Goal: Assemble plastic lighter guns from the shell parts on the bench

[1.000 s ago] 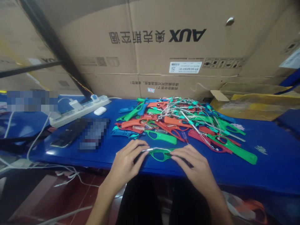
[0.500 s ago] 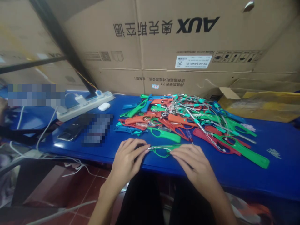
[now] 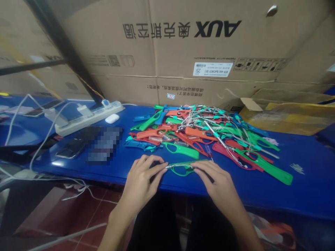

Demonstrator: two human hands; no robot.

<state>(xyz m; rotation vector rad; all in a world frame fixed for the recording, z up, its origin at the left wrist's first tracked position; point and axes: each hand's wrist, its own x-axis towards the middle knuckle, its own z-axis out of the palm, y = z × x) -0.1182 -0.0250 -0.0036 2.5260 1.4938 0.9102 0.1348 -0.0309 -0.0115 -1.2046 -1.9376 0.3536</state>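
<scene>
A green lighter shell (image 3: 180,171) with a looped trigger guard lies across the table's front edge between my hands. My left hand (image 3: 143,179) pinches the metal rod at its left end between thumb and fingertips. At the other end, my right hand (image 3: 216,179) closes its fingertips on the green body, where a thin white wire runs along it. What exactly sits under the right fingertips is hidden. Just beyond, a heap of lighter parts (image 3: 193,131) in green, orange, red and blue spreads out, with metal rods and white wires on top. A small screwdriver (image 3: 209,152) lies nearby.
A white power strip (image 3: 89,118) with plugs, a white earbud case (image 3: 112,119) and a dark phone (image 3: 72,148) are on the left. A large cardboard box (image 3: 157,52) stands behind. Small white pieces (image 3: 297,168) and a yellow-taped carton (image 3: 285,116) are at right.
The camera view has shifted slightly, so the table things appear further left. My right fingers have moved slightly along the green shell; my left hand keeps its pinch.
</scene>
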